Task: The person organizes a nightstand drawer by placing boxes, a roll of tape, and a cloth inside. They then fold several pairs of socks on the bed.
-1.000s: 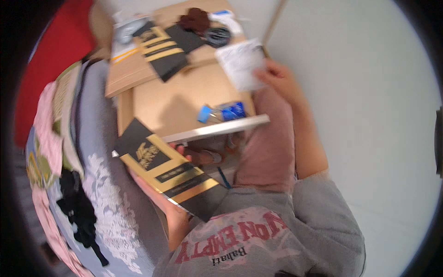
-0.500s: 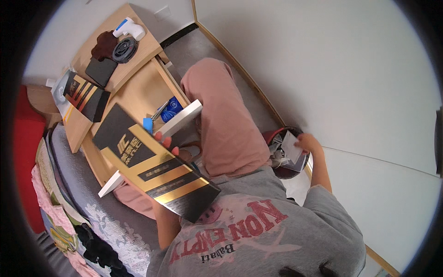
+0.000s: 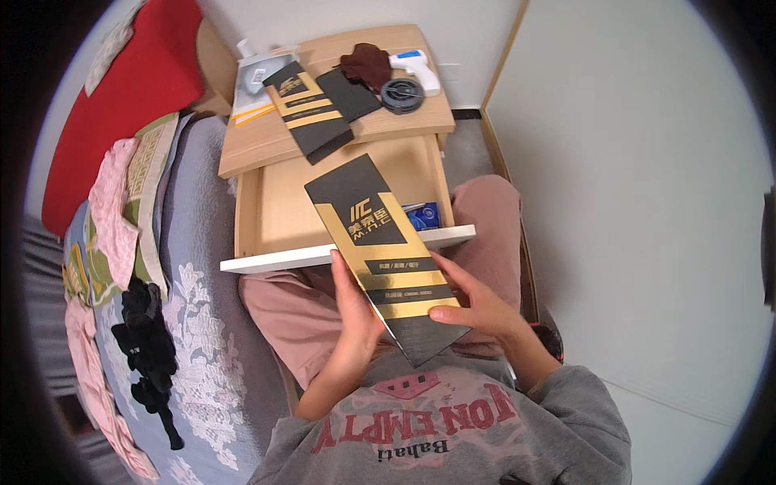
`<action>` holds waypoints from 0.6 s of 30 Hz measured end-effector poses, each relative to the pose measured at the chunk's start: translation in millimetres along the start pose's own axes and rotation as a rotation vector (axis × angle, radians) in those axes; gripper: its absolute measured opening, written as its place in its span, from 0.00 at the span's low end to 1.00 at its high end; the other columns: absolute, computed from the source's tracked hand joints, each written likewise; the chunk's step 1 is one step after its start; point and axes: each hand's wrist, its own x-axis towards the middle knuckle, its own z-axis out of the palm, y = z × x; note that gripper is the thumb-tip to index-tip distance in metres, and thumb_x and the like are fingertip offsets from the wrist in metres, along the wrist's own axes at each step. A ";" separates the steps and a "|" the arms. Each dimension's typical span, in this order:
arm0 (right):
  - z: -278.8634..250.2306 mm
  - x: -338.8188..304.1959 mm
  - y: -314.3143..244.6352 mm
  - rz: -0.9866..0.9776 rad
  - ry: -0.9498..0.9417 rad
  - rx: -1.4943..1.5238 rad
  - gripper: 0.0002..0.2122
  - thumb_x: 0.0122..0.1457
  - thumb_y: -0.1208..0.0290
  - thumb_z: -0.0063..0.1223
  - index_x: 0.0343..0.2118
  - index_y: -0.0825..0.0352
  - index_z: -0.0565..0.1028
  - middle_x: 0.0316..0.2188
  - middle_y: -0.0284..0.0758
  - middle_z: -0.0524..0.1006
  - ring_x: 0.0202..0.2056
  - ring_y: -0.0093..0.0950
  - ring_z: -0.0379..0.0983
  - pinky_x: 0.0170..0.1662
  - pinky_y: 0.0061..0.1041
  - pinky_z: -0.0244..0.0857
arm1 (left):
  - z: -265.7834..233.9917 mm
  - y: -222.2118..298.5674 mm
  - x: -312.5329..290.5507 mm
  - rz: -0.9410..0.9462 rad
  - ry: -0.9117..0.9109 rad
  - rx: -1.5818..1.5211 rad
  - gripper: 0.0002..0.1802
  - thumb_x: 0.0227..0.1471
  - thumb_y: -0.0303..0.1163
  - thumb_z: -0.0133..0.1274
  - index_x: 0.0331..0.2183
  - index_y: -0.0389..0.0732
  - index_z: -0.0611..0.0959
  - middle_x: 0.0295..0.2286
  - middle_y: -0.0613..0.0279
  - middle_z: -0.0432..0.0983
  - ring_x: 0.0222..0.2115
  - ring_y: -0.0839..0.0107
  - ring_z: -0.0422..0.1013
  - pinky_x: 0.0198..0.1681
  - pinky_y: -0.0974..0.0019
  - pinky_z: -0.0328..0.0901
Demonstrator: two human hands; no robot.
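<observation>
A long black and gold box [image 3: 386, 257] is held between my two hands above my lap, tilted with its top end leaning left over the drawer. My left hand [image 3: 356, 309] wraps the box's left side, its fingers partly hidden behind. My right hand [image 3: 469, 303] grips the lower right edge, thumb on the front face. Behind the box, the nightstand drawer [image 3: 283, 194] is pulled out. A blue packet [image 3: 423, 216] lies in the drawer's right front corner.
On the wooden nightstand [image 3: 388, 39] are a second black and gold box [image 3: 307, 109], a black flat case [image 3: 349, 93], a dark brown cloth [image 3: 368, 65], a coiled black item [image 3: 402, 95] and a white thermometer gun [image 3: 416, 71]. Left is a bed [image 3: 206, 323] with black garments [image 3: 145, 347].
My right hand has left the bin of litter at the right and now holds the box together with my left. The box has turned more upright, and the view has swung left.
</observation>
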 end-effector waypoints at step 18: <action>19.2 35.9 -14.6 0.163 0.168 0.419 0.37 0.56 0.66 0.51 0.64 0.54 0.42 0.41 0.42 0.68 0.14 0.28 0.64 0.13 0.23 0.63 | 4.3 44.2 82.9 -0.251 -0.071 0.351 0.20 0.53 0.45 0.51 0.40 0.37 0.75 0.36 0.58 0.75 0.37 0.69 0.72 0.41 0.65 0.69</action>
